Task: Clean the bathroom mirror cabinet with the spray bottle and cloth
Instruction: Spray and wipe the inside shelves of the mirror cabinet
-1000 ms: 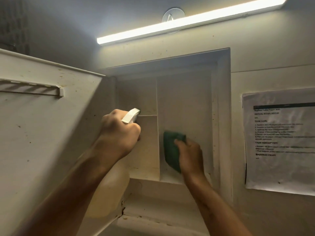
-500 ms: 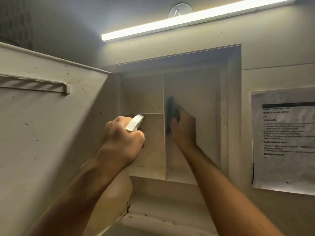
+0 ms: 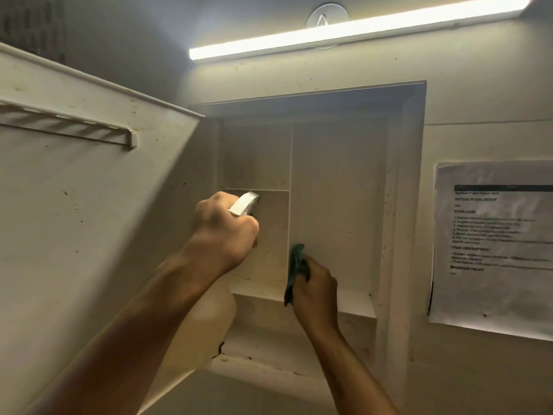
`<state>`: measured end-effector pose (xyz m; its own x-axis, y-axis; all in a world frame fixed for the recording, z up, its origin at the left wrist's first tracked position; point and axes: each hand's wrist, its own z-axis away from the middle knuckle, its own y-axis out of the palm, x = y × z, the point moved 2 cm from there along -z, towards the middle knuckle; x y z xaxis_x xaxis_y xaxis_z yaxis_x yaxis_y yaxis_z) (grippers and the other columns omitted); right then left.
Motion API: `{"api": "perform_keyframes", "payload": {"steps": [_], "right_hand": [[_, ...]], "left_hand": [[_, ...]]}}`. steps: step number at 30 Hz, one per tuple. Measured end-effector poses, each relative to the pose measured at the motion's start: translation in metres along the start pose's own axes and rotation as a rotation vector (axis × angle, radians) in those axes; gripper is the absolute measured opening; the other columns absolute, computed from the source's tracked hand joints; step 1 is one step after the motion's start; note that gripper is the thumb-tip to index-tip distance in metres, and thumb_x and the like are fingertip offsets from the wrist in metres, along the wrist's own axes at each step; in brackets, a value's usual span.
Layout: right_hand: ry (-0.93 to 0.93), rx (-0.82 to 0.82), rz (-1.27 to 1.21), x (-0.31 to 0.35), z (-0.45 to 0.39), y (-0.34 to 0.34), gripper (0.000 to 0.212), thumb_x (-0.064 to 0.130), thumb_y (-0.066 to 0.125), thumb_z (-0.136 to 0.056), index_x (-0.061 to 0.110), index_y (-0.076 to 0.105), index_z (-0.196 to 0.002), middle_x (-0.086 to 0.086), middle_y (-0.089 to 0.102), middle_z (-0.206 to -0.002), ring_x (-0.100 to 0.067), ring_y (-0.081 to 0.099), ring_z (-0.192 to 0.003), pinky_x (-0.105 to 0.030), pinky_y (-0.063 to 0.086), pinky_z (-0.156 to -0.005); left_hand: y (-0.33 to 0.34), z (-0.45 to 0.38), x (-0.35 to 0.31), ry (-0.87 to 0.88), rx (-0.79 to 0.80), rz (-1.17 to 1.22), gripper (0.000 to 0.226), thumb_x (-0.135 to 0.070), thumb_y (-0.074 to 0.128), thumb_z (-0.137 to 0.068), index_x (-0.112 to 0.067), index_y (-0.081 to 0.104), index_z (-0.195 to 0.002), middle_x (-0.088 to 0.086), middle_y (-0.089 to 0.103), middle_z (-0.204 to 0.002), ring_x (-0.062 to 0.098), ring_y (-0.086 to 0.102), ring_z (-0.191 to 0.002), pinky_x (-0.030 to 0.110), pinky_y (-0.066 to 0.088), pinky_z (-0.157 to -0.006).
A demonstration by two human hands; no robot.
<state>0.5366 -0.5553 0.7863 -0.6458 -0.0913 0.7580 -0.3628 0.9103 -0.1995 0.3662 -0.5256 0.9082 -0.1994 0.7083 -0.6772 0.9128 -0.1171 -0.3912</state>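
Green cloth [image 3: 296, 268] is bunched in the right hand [image 3: 315, 290] and pressed against the vertical divider [image 3: 289, 187], low in the right compartment of the open cabinet [image 3: 401, 205]. The left hand [image 3: 223, 232] grips the spray bottle [image 3: 209, 322] at its white head, in front of the lower left compartment. The cabinet door [image 3: 89, 205] stands open at left.

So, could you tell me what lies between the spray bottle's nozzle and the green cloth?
In the head view, the cabinet's vertical divider stands between nozzle and cloth.
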Motion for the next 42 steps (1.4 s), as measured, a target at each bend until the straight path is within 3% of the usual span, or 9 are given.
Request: {"api": "perform_keyframes", "payload": {"steps": [5, 11, 14, 18, 22, 25, 31, 37, 42], "right_hand": [[-0.017, -0.006, -0.001, 0.010, 0.012, 0.000, 0.026, 0.002, 0.045, -0.098, 0.016, 0.067, -0.102, 0.010, 0.060, -0.078, -0.005, 0.060, -0.070, -0.017, 0.051, -0.057], [-0.059, 0.030, -0.047, 0.015, 0.029, -0.007, 0.025, 0.003, 0.047, -0.098, 0.012, 0.069, -0.108, 0.005, 0.059, -0.072, -0.008, 0.057, -0.064, -0.018, 0.046, -0.051], [-0.017, 0.122, -0.097, 0.016, 0.029, -0.020, 0.031, 0.008, 0.047, -0.100, 0.024, 0.067, -0.117, 0.011, 0.063, -0.090, -0.006, 0.060, -0.083, -0.020, 0.054, -0.069], [0.071, 0.188, -0.266, 0.027, 0.026, -0.042, 0.031, 0.019, 0.046, -0.102, 0.046, 0.059, -0.109, 0.016, 0.062, -0.110, -0.010, 0.059, -0.106, -0.040, 0.056, -0.092], [0.052, 0.000, -0.363, 0.047, 0.022, -0.071, 0.021, 0.022, 0.048, -0.101, 0.038, 0.062, -0.102, 0.007, 0.067, -0.106, -0.015, 0.065, -0.101, -0.044, 0.059, -0.083], [0.022, -0.201, -0.442, 0.064, 0.020, -0.105, 0.015, 0.020, 0.054, -0.098, 0.030, 0.065, -0.097, 0.000, 0.071, -0.098, -0.017, 0.070, -0.091, -0.035, 0.060, -0.069], [-0.120, -0.548, -0.388, 0.095, 0.001, -0.162, 0.022, 0.012, 0.057, -0.096, 0.025, 0.071, -0.086, 0.011, 0.074, -0.079, -0.010, 0.071, -0.078, -0.024, 0.054, -0.054], [-0.242, -0.770, -0.186, 0.125, -0.024, -0.207, 0.022, 0.016, 0.060, -0.093, 0.021, 0.069, -0.074, 0.018, 0.066, -0.061, 0.000, 0.063, -0.063, -0.027, 0.051, -0.065], [-0.310, -0.855, -0.152, 0.148, -0.037, -0.230, 0.018, 0.023, 0.060, -0.087, 0.019, 0.068, -0.071, 0.017, 0.061, -0.059, -0.007, 0.056, -0.062, -0.032, 0.047, -0.065]], "left_hand": [[0.007, 0.002, 0.006, -0.025, 0.046, 0.046, 0.019, -0.016, 0.061, -0.073, -0.006, 0.071, -0.086, 0.015, 0.073, -0.082, 0.034, 0.070, -0.076, 0.050, 0.061, -0.057], [0.018, -0.002, 0.013, -0.046, 0.084, 0.096, 0.016, -0.008, 0.062, -0.082, -0.006, 0.066, -0.097, 0.015, 0.072, -0.084, 0.034, 0.071, -0.079, 0.055, 0.061, -0.063], [0.025, -0.003, 0.016, -0.040, 0.101, 0.139, 0.014, -0.011, 0.063, -0.083, -0.014, 0.058, -0.096, 0.016, 0.072, -0.087, 0.034, 0.071, -0.081, 0.057, 0.061, -0.066], [0.033, -0.003, 0.022, -0.041, 0.148, 0.229, 0.023, -0.008, 0.063, -0.091, -0.024, 0.047, -0.092, 0.017, 0.071, -0.091, 0.033, 0.071, -0.081, 0.047, 0.061, -0.063], [0.032, -0.001, 0.028, -0.015, 0.163, 0.355, 0.018, -0.009, 0.060, -0.088, -0.008, 0.062, -0.106, 0.012, 0.075, -0.081, 0.025, 0.073, -0.074, 0.030, 0.050, -0.050], [0.031, 0.005, 0.027, -0.011, 0.174, 0.459, 0.017, -0.008, 0.057, -0.086, -0.005, 0.067, -0.100, 0.007, 0.076, -0.072, 0.023, 0.073, -0.070, 0.028, 0.050, -0.049], [0.041, 0.008, 0.005, 0.071, 0.326, 0.640, 0.019, 0.003, 0.052, -0.081, -0.002, 0.070, -0.083, 0.010, 0.076, -0.071, 0.023, 0.072, -0.069, 0.026, 0.047, -0.043], [0.049, -0.008, -0.032, 0.175, 0.456, 0.776, 0.019, 0.007, 0.050, -0.081, 0.003, 0.068, -0.086, 0.013, 0.075, -0.073, 0.022, 0.071, -0.068, 0.026, 0.047, -0.044], [0.050, -0.030, -0.066, 0.190, 0.528, 0.851, 0.028, -0.009, 0.051, -0.060, 0.000, 0.068, -0.081, 0.016, 0.075, -0.074, 0.021, 0.069, -0.064, 0.025, 0.046, -0.043]]}}
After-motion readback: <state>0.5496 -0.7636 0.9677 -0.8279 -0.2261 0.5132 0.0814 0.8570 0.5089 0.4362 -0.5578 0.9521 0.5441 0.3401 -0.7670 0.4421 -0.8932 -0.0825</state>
